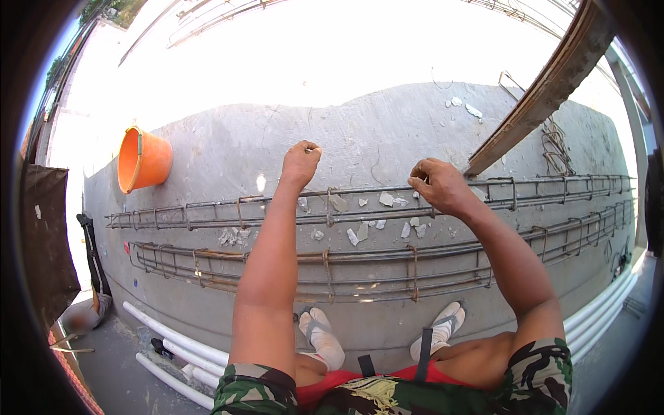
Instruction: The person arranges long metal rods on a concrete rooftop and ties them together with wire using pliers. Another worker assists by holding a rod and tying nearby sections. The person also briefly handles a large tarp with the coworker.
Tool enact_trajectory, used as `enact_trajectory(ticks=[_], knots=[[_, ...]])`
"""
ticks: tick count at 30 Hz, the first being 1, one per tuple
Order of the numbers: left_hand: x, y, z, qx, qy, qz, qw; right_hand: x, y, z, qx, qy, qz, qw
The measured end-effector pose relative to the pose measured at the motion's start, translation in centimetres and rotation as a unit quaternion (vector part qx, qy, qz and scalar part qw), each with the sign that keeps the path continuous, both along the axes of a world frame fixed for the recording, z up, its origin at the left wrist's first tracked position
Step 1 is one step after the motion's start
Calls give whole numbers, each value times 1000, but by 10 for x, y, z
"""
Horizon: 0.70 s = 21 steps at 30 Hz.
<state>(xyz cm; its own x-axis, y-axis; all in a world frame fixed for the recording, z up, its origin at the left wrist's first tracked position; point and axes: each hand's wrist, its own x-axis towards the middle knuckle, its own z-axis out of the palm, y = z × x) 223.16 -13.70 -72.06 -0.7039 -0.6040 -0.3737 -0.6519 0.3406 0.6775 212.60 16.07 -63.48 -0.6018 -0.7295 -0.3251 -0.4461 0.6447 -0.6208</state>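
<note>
Head view — two long rebar cages point(370, 254), dark and rust-streaked, lie along the grey floor point(228, 149), partly hidden by the left forearm point(266, 277). Left hand point(301, 164) and right hand point(440, 185) both curled; can't tell whether either grip holds anything. Glare bleaches the far side — orange bucket point(156, 160) left, wooden board point(543, 86) slanting near the right hand.

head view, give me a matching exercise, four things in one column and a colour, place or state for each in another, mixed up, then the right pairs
Things:
1. bucket
2. right hand
3. steel bar cages
4. pipes

Colour, place or state:
A. rusty in places, running across the grey floor
B. white
C. near the lower end of the brown board
D. orange

Right pairs: 1-D, 2-C, 3-A, 4-B
</note>
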Motion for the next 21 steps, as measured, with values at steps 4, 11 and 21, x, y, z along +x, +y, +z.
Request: enact_trajectory(ticks=[4, 11, 21], knots=[[-18, -23, -26, -12, -31, -24, 999, -64, -43, -58, 223, 48, 10, 974], [-71, -31, -41, -116, -47, -56, 991, -78, -101, -123, 392, -102, -151, 902], [-145, -33, -89, -211, -130, -25, 968, -60, -116, -147, 378, -55, -164, 910]])
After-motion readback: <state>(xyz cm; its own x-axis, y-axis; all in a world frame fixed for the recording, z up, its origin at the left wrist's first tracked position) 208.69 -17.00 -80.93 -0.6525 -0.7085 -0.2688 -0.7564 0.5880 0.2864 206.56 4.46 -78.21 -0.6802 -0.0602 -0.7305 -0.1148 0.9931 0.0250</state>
